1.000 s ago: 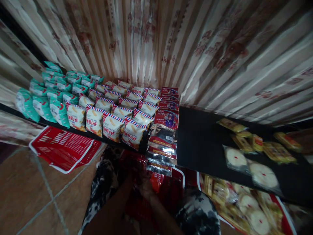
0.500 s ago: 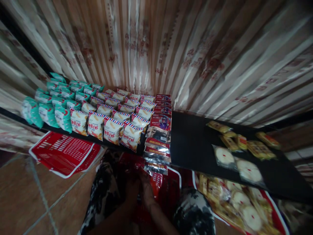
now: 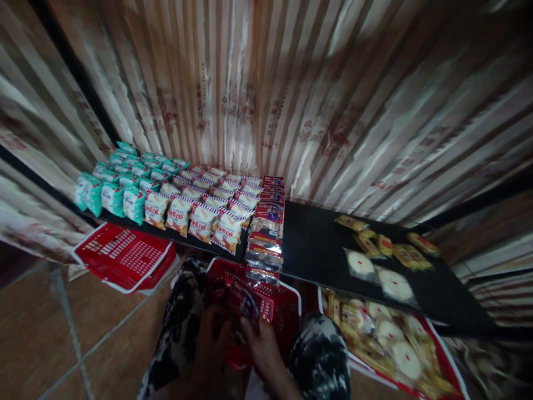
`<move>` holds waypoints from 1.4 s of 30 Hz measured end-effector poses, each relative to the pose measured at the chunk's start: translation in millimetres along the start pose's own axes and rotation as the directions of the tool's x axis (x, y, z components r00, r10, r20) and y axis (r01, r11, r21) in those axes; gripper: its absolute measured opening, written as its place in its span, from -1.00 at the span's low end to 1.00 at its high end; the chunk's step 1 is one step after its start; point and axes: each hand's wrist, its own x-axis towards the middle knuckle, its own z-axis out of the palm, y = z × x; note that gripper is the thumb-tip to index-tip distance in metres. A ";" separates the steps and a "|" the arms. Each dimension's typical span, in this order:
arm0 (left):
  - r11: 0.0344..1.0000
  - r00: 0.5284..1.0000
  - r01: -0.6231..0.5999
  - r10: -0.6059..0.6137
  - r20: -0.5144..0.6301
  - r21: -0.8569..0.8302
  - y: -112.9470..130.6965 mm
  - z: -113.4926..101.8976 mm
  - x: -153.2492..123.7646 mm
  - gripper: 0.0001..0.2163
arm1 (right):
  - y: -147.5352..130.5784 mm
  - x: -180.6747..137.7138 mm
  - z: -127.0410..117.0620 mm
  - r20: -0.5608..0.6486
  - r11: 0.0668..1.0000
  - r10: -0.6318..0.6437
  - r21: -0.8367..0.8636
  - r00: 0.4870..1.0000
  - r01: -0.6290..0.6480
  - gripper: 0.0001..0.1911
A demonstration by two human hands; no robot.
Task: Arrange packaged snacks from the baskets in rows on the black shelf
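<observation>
Nothing printed can be read; all of it is blurred. The striped-top snack packets (image 3: 202, 219) left of centre bear red characters, illegible. The green packets (image 3: 112, 194) at the left show white panels with unreadable print. The row of dark red packets (image 3: 270, 211) and the raised dark red packet (image 3: 249, 300) at bottom centre carry smeared lettering. The curtain (image 3: 245, 105) has faint reddish marks, unreadable.

Blur is smearing the left hand (image 3: 212, 347) and right hand (image 3: 264, 350), hiding how they are gripping the red packet (image 3: 246, 300); the bottom edge is cutting off the red tray (image 3: 449, 369)
</observation>
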 end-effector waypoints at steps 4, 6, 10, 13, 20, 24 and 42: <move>0.987 0.962 0.115 -0.083 0.259 -0.110 19.2 -3.2 -3.0 -0.54 | -28.9 -11.5 -12.2 0.015 0.995 0.040 0.088 0.999 -0.042 -0.54; 0.977 0.923 0.139 -0.068 0.378 -0.163 29.6 1.3 -4.4 -0.54 | -40.6 -12.8 -19.3 0.015 0.983 0.041 0.177 0.999 -0.043 -0.54; 0.976 0.880 0.163 -0.078 0.469 -0.143 46.0 12.0 -9.0 -0.60 | -60.9 -12.9 -35.1 0.015 0.944 0.081 0.319 0.997 -0.082 -0.55; 0.996 0.901 0.078 -0.055 0.430 -0.038 58.9 16.9 -11.8 -0.74 | -77.2 -12.2 -44.7 -0.011 0.896 0.103 0.435 0.995 -0.088 -0.55; 0.996 0.888 -0.053 0.015 0.460 0.071 91.1 31.8 -13.2 -0.93 | -97.7 1.8 -60.7 -0.238 0.860 0.124 0.510 0.963 0.015 -0.46; 0.997 0.843 0.021 0.020 0.537 -0.070 93.6 44.7 -11.9 -0.88 | -99.1 9.0 -73.8 -0.284 0.856 0.140 0.516 0.949 0.028 -0.45; 0.938 0.926 -0.092 0.205 0.318 -0.335 129.9 80.9 50.3 -0.64 | -119.6 99.7 -91.9 -0.460 0.957 -0.219 0.072 0.860 0.282 -0.17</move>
